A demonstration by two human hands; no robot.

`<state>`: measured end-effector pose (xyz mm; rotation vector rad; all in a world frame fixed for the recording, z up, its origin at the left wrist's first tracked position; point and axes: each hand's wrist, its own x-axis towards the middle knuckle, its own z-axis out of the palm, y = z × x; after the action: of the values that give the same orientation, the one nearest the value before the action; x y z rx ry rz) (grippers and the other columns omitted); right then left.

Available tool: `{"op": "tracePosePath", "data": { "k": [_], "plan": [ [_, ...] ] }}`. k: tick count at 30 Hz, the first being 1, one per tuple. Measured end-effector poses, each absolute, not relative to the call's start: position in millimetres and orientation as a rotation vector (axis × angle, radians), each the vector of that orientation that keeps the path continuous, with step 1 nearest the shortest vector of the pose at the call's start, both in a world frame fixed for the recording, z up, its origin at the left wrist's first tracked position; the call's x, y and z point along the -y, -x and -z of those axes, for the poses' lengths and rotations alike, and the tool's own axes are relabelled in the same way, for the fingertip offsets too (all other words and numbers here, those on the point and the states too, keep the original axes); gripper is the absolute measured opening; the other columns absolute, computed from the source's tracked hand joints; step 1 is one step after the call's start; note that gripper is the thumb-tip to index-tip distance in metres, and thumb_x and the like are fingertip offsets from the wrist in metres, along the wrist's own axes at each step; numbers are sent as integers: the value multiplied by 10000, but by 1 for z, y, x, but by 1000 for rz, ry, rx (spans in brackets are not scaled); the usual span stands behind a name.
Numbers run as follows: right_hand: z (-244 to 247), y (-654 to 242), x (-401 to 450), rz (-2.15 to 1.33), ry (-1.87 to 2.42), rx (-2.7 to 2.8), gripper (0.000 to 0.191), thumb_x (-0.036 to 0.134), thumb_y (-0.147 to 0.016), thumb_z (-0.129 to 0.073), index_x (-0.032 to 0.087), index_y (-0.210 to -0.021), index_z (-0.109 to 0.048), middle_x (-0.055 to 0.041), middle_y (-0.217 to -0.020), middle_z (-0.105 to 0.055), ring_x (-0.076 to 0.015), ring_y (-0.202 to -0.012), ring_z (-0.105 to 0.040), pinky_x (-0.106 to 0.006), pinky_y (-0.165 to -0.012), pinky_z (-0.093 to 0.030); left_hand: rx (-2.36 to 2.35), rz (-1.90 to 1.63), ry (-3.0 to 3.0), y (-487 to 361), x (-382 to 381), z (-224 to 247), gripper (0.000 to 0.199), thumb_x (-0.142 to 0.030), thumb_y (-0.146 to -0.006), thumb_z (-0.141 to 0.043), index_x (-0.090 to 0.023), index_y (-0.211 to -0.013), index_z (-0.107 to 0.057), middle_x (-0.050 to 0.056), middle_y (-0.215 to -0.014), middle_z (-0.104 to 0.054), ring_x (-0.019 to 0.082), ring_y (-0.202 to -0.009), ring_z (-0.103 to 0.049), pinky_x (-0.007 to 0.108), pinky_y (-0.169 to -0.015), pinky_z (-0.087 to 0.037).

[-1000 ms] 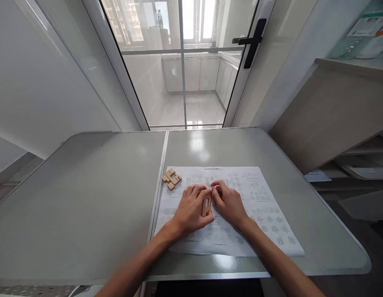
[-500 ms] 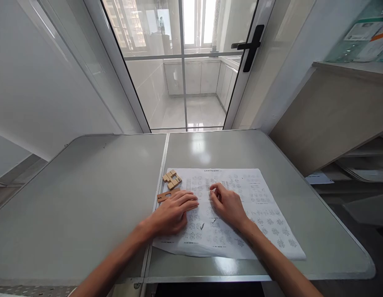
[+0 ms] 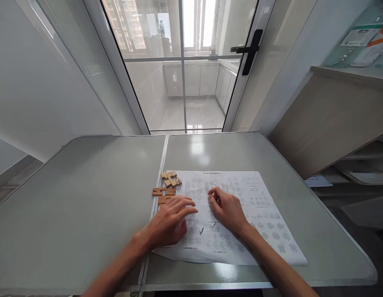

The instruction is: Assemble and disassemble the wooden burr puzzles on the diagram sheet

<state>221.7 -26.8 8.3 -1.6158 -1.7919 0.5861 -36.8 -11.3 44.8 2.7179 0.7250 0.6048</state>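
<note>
Your left hand has loosely spread fingers and partly hides a flat brown wooden piece. Just beyond, a notched wooden strip crosses the glossy table's seam, near pale, blocky wood. Your right hand curls over thin printed paper; whether it pinches anything, I cannot tell.

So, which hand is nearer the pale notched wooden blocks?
Left: the left hand is below the pale notched wooden blocks in the picture; the right hand is farther, to their lower right.
</note>
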Motion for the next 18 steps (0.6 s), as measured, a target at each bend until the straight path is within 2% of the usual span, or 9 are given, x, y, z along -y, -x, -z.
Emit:
{"op": "tracePosePath", "data": {
  "k": [4,10,13,18],
  "plan": [
    [-5,-222,27,-581,1615,1790,203,318,-1032,-481,241,-997,-665,11,-713,-719,-185,-597,-651,-288,-637,-435,-841,-656,-2643,10,19,-37,397,-21,-862,-553,-232,-1184,-652,59,-1103,-740,218,-968,-697,371,-900,-577],
    [-6,-220,26,-628,1623,1750,178,330,-1013,-511,251,-975,-666,13,-697,-715,-196,-597,-658,-294,-634,-429,-859,-713,-2493,-31,20,-19,164,-67,-817,-584,-215,-886,-587,-18,-763,-647,146,-642,-594,266,-608,-437],
    [-5,-221,25,-670,1622,1730,200,358,-1028,-497,257,-979,-663,8,-711,-721,-204,-597,-654,-306,-638,-440,-925,-719,-2232,-45,19,-15,171,-77,-773,-599,-219,-783,-503,-61,-634,-538,109,-540,-484,237,-536,-360],
    [-2,-222,24,-691,1623,1725,214,376,-1042,-493,250,-1004,-662,0,-736,-733,-207,-609,-665,-310,-636,-448,-922,-740,-2041,-49,17,-12,161,-82,-767,-584,-214,-768,-491,-73,-604,-476,91,-523,-412,227,-523,-321]
  ]
}}
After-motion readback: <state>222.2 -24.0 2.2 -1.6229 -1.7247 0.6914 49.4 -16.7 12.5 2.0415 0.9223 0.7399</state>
